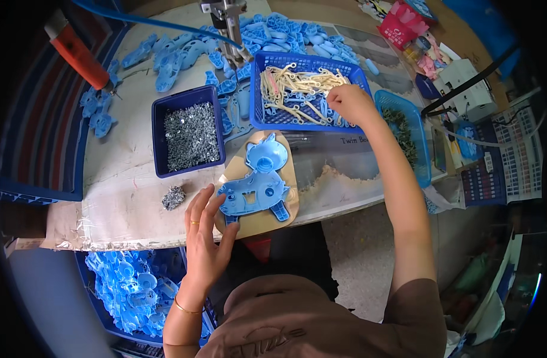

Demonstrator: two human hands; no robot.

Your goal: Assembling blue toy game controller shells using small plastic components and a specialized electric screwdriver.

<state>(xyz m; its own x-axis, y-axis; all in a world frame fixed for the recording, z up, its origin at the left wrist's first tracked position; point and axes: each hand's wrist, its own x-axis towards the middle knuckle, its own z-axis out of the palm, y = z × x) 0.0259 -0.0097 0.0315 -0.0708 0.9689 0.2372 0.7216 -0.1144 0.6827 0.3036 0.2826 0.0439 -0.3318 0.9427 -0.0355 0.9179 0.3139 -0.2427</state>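
Observation:
A light-blue plastic half-shell shaped like an animal (255, 194), hollow side up, lies on a tan board (237, 166) near the table's front edge. My left hand (205, 232) is at its lower left, fingers spread, with the fingertips by the shell's edge. Farther off, my right hand (351, 102) reaches into a blue mesh basket (309, 126). Its fingers are pinched together at the right side of the cream link-shaped plastic pieces (309, 80); anything between them is hidden. Blue pieces of similar shape lie below the cream ones.
A dark-blue bin of small metal parts (193, 137) stands left of the board, with a small metal clump (173, 198) nearer me. Blue plastic parts (273, 36) heap behind. Overhead hangs a metal machine head (228, 27); an orange-handled tool (79, 53) is left. A light-blue basket (425, 158) stands right.

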